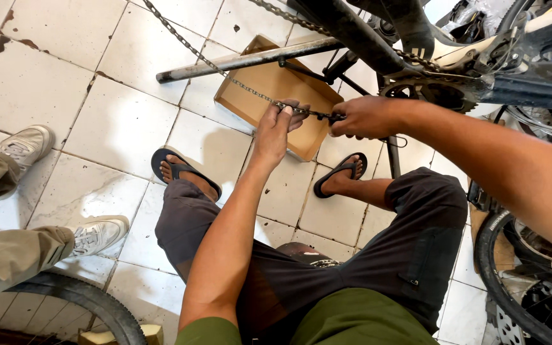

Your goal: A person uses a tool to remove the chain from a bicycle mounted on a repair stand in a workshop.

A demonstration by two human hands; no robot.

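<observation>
Left hand (pixel 280 124): you pinch the bicycle chain (pixel 244 86) closed-fingered, keeping it taut.
Right hand (pixel 362 117): you grip the chain's other side, fingertips nearly meeting.
Cardboard box (pixel 250 102): directly beneath both hands, likely catching dropped parts.

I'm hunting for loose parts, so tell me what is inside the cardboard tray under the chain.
The cardboard tray shows only bare brown bottom where visible. The left hand, right hand and chain cover its near corner, so anything lying there cannot be seen.

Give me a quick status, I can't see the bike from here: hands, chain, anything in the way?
Left hand and right hand both pinching the bike chain, close together. Chain runs to the chainring. Cardboard tray lies on the floor below.
</observation>
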